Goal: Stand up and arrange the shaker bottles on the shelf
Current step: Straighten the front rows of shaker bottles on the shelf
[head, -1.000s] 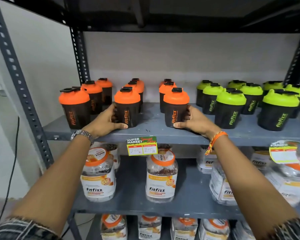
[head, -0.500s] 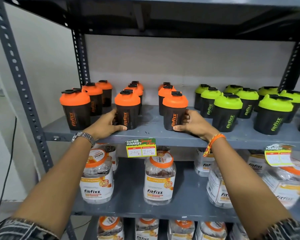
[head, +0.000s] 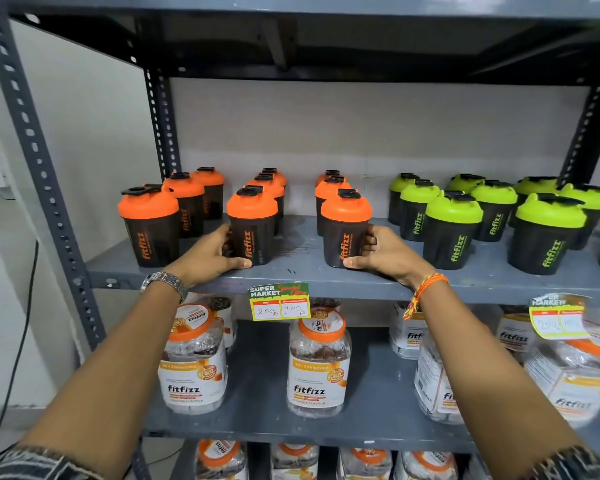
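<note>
Several black shaker bottles with orange lids stand upright in three rows on the grey shelf (head: 298,277). Several more with green lids (head: 452,230) stand to their right. My left hand (head: 210,256) wraps the base of the front bottle of the middle orange row (head: 252,226). My right hand (head: 381,252) wraps the base of the front bottle of the right orange row (head: 345,230). Both bottles rest on the shelf near its front edge. A third front orange bottle (head: 149,228) stands untouched at the far left.
A price tag (head: 279,302) hangs from the shelf edge, another (head: 558,317) at the right. Clear fitfizz jars (head: 317,365) fill the shelves below. Perforated steel uprights (head: 39,164) frame the left side; a shelf board (head: 326,36) lies overhead.
The camera has tilted up and moved nearer the shelf. Both hands keep their grip on the two front orange bottles, which stay in nearly the same places.
</note>
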